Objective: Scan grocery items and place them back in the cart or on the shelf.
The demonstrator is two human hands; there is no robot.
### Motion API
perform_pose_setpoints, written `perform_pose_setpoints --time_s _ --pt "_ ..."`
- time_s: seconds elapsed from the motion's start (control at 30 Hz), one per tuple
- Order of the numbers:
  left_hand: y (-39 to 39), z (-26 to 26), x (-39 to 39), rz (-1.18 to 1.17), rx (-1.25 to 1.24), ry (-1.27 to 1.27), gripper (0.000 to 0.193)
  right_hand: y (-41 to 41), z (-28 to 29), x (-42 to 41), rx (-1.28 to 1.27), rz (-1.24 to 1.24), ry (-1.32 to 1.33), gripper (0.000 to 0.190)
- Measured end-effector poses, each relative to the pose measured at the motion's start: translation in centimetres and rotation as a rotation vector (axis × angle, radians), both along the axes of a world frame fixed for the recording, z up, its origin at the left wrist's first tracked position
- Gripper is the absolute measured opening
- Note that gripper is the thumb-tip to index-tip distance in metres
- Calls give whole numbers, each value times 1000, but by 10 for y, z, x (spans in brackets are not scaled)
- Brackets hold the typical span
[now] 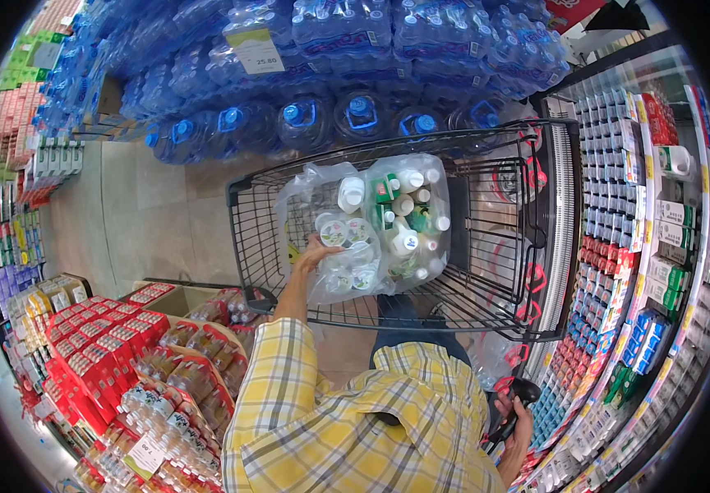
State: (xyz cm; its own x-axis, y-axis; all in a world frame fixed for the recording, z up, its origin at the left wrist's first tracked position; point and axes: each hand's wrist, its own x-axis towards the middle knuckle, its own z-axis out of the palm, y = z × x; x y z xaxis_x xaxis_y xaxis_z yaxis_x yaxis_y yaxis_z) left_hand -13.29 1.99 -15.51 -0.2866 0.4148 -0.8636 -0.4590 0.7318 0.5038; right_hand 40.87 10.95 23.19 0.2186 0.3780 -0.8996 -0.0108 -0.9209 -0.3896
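Observation:
My left hand [315,252] reaches into a black wire shopping cart [392,321], its fingers against a clear plastic bag of round lidded tubs [334,233]; whether they grip is unclear. A white bottle [350,195] stands by the tubs. Beside them, a second clear bag holds white-capped bottles and green-and-white cartons [386,188]. At my right side, my right hand [515,425] is closed around a black handheld device [503,431], which looks like a barcode scanner; part of its handle is hidden by the fingers.
Shrink-wrapped water bottles [342,31] and large blue-capped jugs [361,120] are stacked beyond the cart. A refrigerated shelf [644,185] of dairy packs curves along the right. Red boxes [102,339] and packaged goods [170,413] fill displays at lower left. Tiled floor [145,215] shows left of the cart.

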Motion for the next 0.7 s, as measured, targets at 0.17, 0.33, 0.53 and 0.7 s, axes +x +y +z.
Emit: perform_pose_setpoints --time_s 0.17,0.33,0.53,0.7 --pt "-4 6 3 1 1 102 116 -7 0 2 36 -42 -11 32" --pt "-13 31 -10 -99 14 218 112 -11 -3 6 28 -52 21 33" --pt "-10 128 -10 29 269 303 101 -15 -11 11 36 -21 58 34" --pt "-10 192 -2 -15 346 839 101 -14 -15 13 51 12 99 36"
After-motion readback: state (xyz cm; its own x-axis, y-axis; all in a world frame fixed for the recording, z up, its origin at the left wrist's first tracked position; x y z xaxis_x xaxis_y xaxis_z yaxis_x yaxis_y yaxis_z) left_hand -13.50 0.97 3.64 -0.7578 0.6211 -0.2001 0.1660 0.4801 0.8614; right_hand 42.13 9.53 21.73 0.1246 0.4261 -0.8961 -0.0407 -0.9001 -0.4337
